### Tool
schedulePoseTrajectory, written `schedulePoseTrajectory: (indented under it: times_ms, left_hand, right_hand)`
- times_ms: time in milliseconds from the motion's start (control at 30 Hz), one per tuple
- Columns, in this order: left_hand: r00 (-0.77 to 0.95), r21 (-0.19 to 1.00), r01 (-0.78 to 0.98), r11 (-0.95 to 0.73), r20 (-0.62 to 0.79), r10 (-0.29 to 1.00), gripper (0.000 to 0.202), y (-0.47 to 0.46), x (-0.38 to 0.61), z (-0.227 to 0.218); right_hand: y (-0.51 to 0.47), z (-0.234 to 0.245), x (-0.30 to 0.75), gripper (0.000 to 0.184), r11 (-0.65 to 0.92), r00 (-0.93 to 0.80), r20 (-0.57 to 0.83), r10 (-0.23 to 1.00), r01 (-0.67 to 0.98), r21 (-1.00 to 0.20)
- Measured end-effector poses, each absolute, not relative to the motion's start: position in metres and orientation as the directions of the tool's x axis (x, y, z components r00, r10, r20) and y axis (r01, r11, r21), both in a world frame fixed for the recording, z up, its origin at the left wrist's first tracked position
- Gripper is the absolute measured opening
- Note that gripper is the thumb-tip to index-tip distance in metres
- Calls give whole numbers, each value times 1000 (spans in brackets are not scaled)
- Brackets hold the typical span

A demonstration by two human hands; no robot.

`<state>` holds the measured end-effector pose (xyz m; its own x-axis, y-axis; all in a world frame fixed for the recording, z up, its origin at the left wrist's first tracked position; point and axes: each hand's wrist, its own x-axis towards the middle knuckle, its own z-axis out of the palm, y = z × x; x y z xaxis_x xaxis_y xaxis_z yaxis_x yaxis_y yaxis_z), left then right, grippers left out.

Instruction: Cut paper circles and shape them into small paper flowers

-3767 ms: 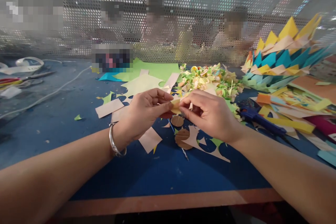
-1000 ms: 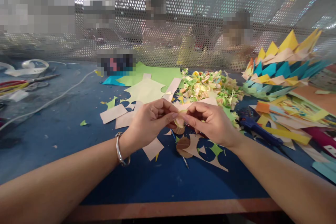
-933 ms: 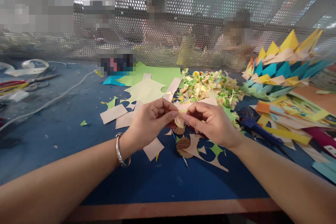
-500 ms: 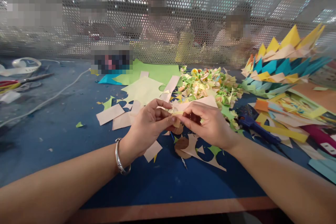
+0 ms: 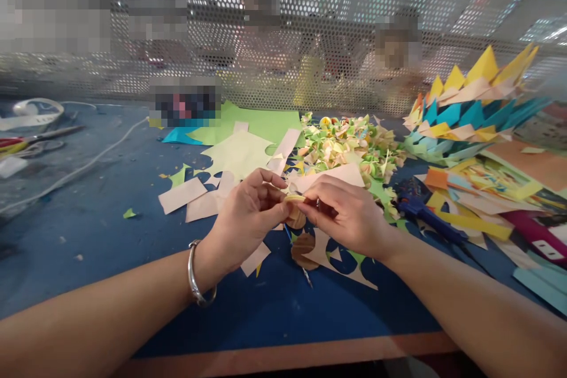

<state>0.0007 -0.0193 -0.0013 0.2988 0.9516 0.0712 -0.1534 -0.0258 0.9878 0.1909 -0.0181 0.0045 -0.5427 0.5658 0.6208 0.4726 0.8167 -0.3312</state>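
Observation:
My left hand [image 5: 248, 215] and my right hand [image 5: 345, 212] meet above the blue table [image 5: 101, 230], fingertips pinched together on a small folded yellow paper piece [image 5: 293, 197]. A silver bracelet [image 5: 198, 274] circles my left wrist. Under the hands lie brown paper circles [image 5: 303, 244] and a beige sheet with round holes cut out [image 5: 343, 260]. Just beyond the hands is a heap of small folded yellow, green and cream paper pieces [image 5: 345, 144].
Beige and pale yellow offcuts [image 5: 230, 159] and a green sheet [image 5: 266, 121] lie at centre left. A blue glue gun [image 5: 420, 209] and stacked coloured papers [image 5: 482, 177] are at right, with a spiky folded paper piece [image 5: 469, 106]. A perforated screen [image 5: 283, 29] backs the table; people sit behind it.
The yellow paper piece has been folded smaller between my fingertips, and both hands have sunk slightly toward the table. The view has shifted a little.

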Motion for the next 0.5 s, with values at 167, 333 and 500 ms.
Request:
schedulePoseTrajectory:
  times_ms: [167,333,500]
  left_hand:
    - [292,982,17,-191,178,940,22,-14,0,-4]
    - [360,949,60,-308,267,894,18,-14,-2,-4]
    - [425,856,115,-505,417,803,13,-16,-5,0]
  right_hand:
    - [-17,5,191,11,806,-536,603,591,429,-408]
    - [-18,10,191,18,752,-483,576,660,433,-498]
    - [-20,10,194,21,564,-376,438,816,359,-743]
